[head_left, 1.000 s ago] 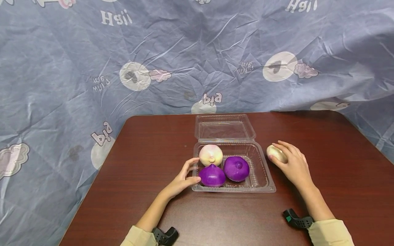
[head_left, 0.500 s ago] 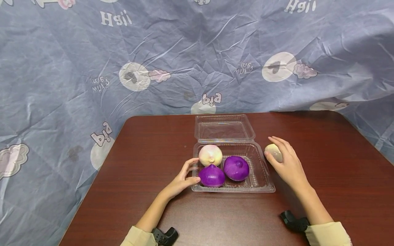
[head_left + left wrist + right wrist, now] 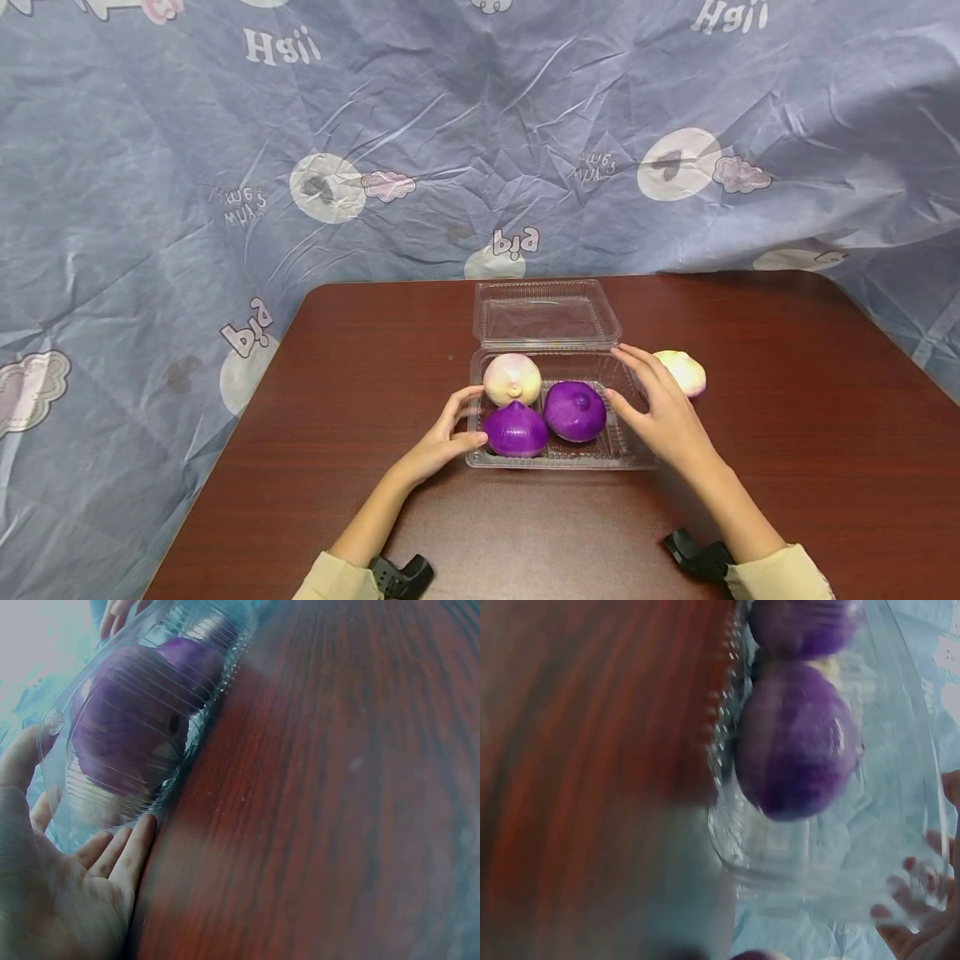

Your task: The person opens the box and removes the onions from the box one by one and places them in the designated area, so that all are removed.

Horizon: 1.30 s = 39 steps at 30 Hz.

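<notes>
A clear plastic clamshell box (image 3: 585, 463) stands on the table with its lid laid back. Inside are a pale onion (image 3: 512, 373), a purple onion (image 3: 516, 433) in front of it, and another purple onion (image 3: 573, 412) to their right. My left hand (image 3: 442, 437) rests against the box's left side; in the left wrist view its thumb touches the rim and its straight fingers meet the wall. Over the box's right rim is my right hand (image 3: 671, 421), fingers spread, holding nothing. A second pale onion (image 3: 682, 372) lies on the table just beyond it, partly hidden.
The box's transparent lid (image 3: 543, 310) reaches back near the rear edge of the brown table (image 3: 375, 367). Behind the table hangs a blue-grey printed cloth (image 3: 420, 100). A black wrist device (image 3: 405, 577) is on each forearm.
My right hand has left the pale onion on the right and moved left to the box's right rim. My left hand and the onions inside the box have stayed in place.
</notes>
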{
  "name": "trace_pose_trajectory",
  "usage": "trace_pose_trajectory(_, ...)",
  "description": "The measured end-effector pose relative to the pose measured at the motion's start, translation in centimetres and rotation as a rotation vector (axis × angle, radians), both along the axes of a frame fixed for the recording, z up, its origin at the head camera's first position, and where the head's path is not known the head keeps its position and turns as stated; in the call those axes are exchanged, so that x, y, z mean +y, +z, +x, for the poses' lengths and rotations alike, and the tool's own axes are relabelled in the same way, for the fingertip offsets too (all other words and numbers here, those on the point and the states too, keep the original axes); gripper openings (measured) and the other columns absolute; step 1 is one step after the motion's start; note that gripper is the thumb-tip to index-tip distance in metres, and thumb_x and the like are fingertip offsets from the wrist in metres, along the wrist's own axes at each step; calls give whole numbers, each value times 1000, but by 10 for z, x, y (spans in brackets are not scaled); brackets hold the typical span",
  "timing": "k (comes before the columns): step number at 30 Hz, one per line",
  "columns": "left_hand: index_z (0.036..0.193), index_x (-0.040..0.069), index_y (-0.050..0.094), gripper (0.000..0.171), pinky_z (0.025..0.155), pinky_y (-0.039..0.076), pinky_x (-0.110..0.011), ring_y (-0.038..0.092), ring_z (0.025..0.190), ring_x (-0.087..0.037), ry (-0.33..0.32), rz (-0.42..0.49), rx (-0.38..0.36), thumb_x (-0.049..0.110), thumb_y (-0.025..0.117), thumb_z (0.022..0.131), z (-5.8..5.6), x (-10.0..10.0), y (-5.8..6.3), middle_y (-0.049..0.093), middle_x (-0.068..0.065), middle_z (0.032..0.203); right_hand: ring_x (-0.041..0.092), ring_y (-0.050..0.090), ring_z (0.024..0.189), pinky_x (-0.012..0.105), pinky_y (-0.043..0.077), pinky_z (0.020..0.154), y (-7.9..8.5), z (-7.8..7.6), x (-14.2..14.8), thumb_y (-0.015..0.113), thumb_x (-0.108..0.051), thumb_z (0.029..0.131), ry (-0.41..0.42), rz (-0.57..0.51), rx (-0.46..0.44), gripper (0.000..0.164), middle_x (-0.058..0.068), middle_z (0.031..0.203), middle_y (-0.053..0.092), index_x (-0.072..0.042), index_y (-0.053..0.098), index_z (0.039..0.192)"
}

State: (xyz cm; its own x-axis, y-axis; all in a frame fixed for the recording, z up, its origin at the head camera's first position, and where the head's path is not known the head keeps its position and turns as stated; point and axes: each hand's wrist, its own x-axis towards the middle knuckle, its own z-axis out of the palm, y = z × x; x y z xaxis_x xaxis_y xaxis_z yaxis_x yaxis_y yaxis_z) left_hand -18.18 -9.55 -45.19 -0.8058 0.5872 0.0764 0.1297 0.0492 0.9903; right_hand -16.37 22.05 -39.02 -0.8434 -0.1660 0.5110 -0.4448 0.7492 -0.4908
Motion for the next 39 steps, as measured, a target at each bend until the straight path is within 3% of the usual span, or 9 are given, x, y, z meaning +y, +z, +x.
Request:
trace_pose_trajectory(9,140,19,18,64,96,42,-35,26,131,-32,-7,1,-2,18,55,88,-1,0,-1,15,-11,147,30,38,126,50,35,97,-8,2,-14,70,-30,78,61,117,-56,61,8,137,43,-14,46,132)
trace_pose_trajectory(17,140,21,19,64,97,41,-40,25,131,-32,-10,5,-1,22,56,88,-1,0,0,16,-9,147,34,40,125,55,45,82,-9,4,-19,69,-45,76,108,250,-185,69,6,144,35,-21,42,135)
trace_pose_trajectory(23,140,22,19,64,96,42,-36,26,131,-32,-8,5,4,22,56,88,-1,0,0,17,-11,146,28,44,124,52,48,76,-10,4,-20,67,-53,73,106,347,-219,67,2,142,39,-27,46,131)
trace_pose_trajectory(29,140,18,18,63,95,43,-34,25,131,-34,-16,17,0,16,55,89,-2,1,-2,15,-13,147,23,51,116,49,48,74,-11,2,-21,68,-50,73,108,356,-242,57,-1,130,50,-30,51,124)
trace_pose_trajectory(39,140,18,19,63,95,43,-36,27,130,-34,-7,19,8,18,55,88,-1,0,-1,18,-13,145,26,53,113,53,47,77,-8,3,-18,68,-45,75,152,357,-224,50,-1,128,53,-28,56,121)
